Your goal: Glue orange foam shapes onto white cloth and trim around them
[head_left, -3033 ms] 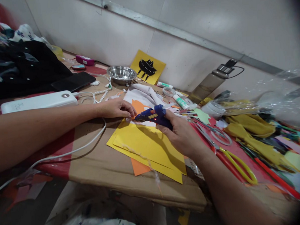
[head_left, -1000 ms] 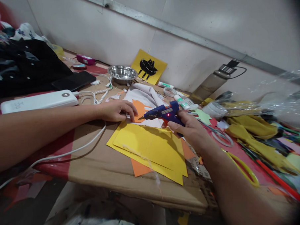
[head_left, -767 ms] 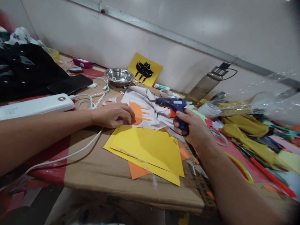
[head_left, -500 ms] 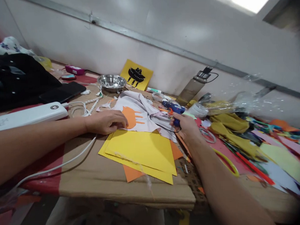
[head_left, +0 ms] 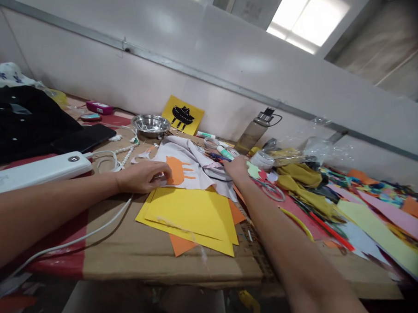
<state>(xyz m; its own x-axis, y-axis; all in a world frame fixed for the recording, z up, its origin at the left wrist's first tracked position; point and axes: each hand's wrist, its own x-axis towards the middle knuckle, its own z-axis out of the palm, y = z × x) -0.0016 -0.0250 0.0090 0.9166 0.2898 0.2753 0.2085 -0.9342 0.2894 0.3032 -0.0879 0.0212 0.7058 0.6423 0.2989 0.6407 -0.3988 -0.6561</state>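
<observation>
My left hand [head_left: 144,176] is closed, thumb and fingers pinching the left edge of an orange paper cutout [head_left: 175,171] with several thin strips on its right side. The cutout lies on a crumpled pale cloth [head_left: 181,148]. Beyond the cloth's right side, my right hand [head_left: 238,170] is curled at a blue glue gun [head_left: 216,157], which is held low among small items and mostly hidden by the hand. Yellow sheets [head_left: 191,215] lie stacked in front of the cloth, with orange paper [head_left: 181,244] poking out underneath.
A steel bowl [head_left: 151,126], a yellow card with a black beaded shape [head_left: 183,116] and a bottle [head_left: 254,133] stand along the wall. A white power strip [head_left: 39,171] and its cable lie left. Scissors, fabric and coloured paper [head_left: 378,232] crowd the right.
My right hand has moved forward and left, lowering the glue gun among the items behind the cloth. My left hand keeps its pinch on the orange cutout. The camera view has shifted slightly.
</observation>
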